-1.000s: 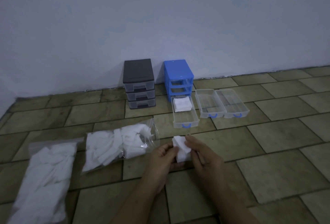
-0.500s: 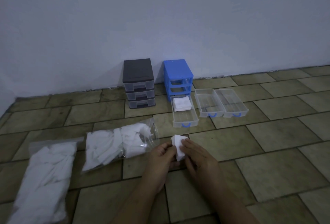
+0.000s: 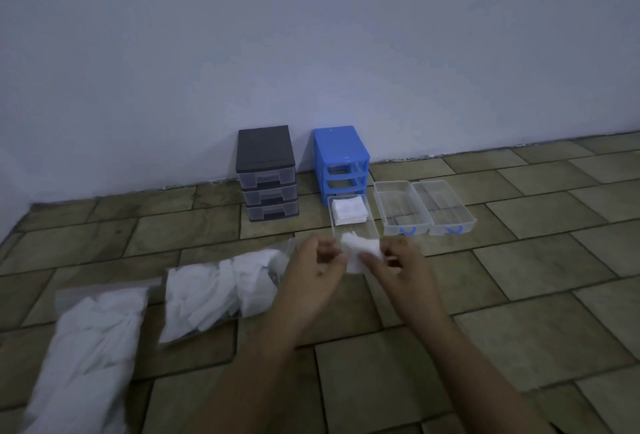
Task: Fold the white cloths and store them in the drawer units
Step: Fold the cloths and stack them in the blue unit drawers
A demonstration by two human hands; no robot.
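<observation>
My left hand and my right hand both pinch a small folded white cloth between them, held in front of a pulled-out clear drawer. A stack of folded white cloths lies in the far part of that drawer. The blue drawer unit stands against the wall with its slots open. A dark grey drawer unit stands to its left with three drawers in place.
Two empty clear drawers with blue handles lie on the tiled floor right of the blue unit. Two clear plastic bags of white cloths lie at the left, one near my left hand, one at the lower left.
Both hands have lifted the cloth forward and up, from over the floor tiles to the near end of the pulled-out drawer. The view has shifted slightly.
</observation>
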